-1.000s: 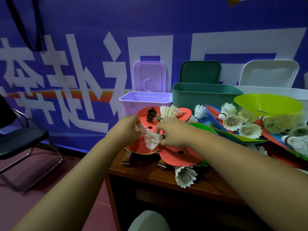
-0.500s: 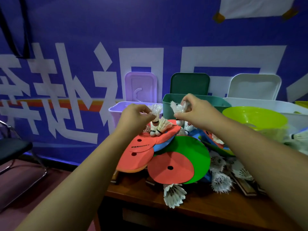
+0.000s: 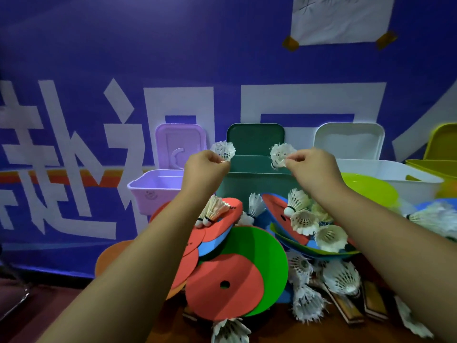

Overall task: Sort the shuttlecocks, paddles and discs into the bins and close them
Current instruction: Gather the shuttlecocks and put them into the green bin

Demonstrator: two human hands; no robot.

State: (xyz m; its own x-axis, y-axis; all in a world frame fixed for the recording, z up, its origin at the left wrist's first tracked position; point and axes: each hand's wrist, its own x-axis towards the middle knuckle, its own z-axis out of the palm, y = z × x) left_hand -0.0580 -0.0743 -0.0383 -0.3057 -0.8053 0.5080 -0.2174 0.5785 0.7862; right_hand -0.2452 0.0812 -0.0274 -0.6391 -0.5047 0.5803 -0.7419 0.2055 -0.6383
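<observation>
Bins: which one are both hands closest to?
The dark green bin, between the purple bin and the white bin. The left hand and right hand each pinch a shuttlecock just above its rim.

Open top of the green bin [image 3: 257, 181] at 12 o'clock, free air between left hand [image 3: 205, 167] and right hand [image 3: 314, 167], green lid [image 3: 254, 138] standing like a wall behind, purple bin [image 3: 153, 194] at 10, white bin [image 3: 415, 189] at 2, heap of discs [image 3: 242, 293] and shuttlecocks [image 3: 304, 220] blocking 6 o'clock.
</observation>
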